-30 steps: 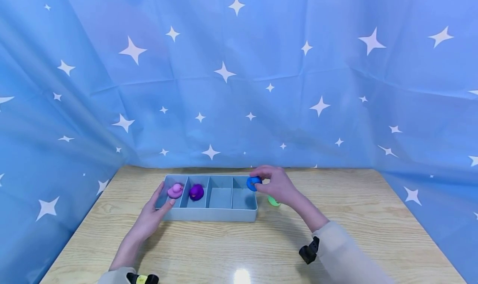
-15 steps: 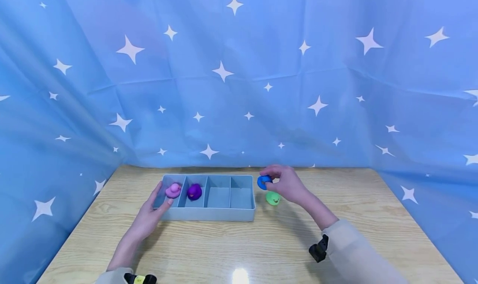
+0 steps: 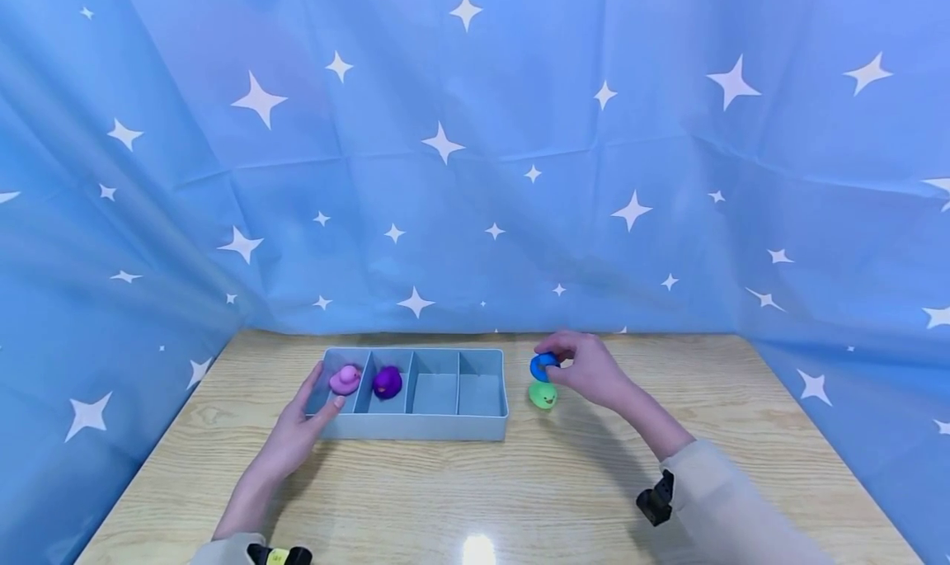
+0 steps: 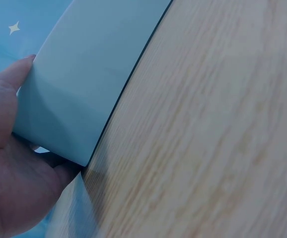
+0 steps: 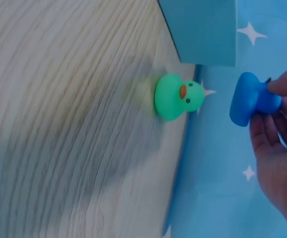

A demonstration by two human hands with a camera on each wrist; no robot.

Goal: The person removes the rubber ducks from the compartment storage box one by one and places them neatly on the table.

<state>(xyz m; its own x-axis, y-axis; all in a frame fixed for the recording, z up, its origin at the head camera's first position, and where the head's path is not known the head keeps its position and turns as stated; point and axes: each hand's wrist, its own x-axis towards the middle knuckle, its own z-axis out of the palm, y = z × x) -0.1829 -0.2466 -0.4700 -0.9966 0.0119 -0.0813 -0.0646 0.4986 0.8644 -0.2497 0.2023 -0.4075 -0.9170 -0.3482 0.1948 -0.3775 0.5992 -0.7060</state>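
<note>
In the head view my left hand grips the left end of a grey-blue divided box, thumb over its front rim. The left wrist view shows the fingers around the end wall. My right hand pinches a blue rubber duck between thumb and fingers, off the table and right of the box. A green rubber duck stands on the table just below it. Inside the box, a pink duck sits in the leftmost compartment and a purple duck in the one beside it.
The box's two right compartments hold nothing. A wooden table lies under everything, and a blue cloth with white stars hangs along its back and sides.
My right hand has carried the blue duck rightward, from over the box's rightmost compartment to above the green duck, which now shows fully. My left hand stays at the box's left end.
</note>
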